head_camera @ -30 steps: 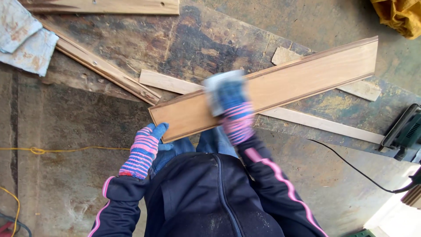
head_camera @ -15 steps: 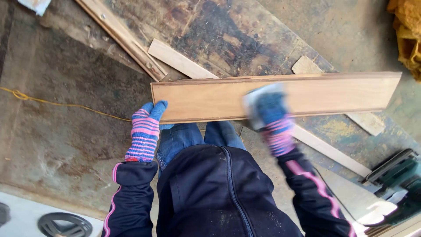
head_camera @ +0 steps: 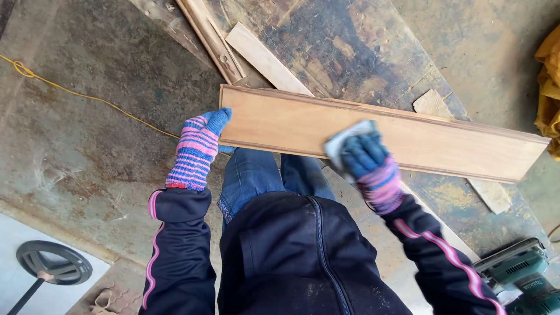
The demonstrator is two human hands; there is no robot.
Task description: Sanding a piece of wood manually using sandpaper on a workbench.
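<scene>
Long wooden board (head_camera: 408,137), light brown with a raised moulded edge along both long sides, lies across the view from upper left to right, its near end over the person's knees. It rests on a dark, stained plywood sheet (head_camera: 344,46) on the concrete floor (head_camera: 87,151).

Left hand (head_camera: 195,149), in a striped pink-and-blue knit glove, grips the board's left end corner, fingers curled over the near edge; closed on the board.

Right hand (head_camera: 367,160), same kind of glove, presses a pale sanding pad (head_camera: 344,140) flat against the board face near its lower edge, about midway along. Fingers are wrapped over the pad, holding it. The hand is a little blurred.

Person wears a dark jacket (head_camera: 291,256) with pink stripes down the sleeves, and blue jeans (head_camera: 251,175).

About the board: a pale wood strip (head_camera: 262,58) pokes out from beneath its upper edge, and a darker batten (head_camera: 210,38) lies just left of that strip. A small offcut (head_camera: 431,102) shows above the board to the right. A yellow cord (head_camera: 87,96) runs across the floor at left. A green power tool (head_camera: 519,274) sits at lower right, well apart from the board. Yellow cloth (head_camera: 548,87) at the right edge. A round black stand base (head_camera: 53,262) sits at lower left.
</scene>
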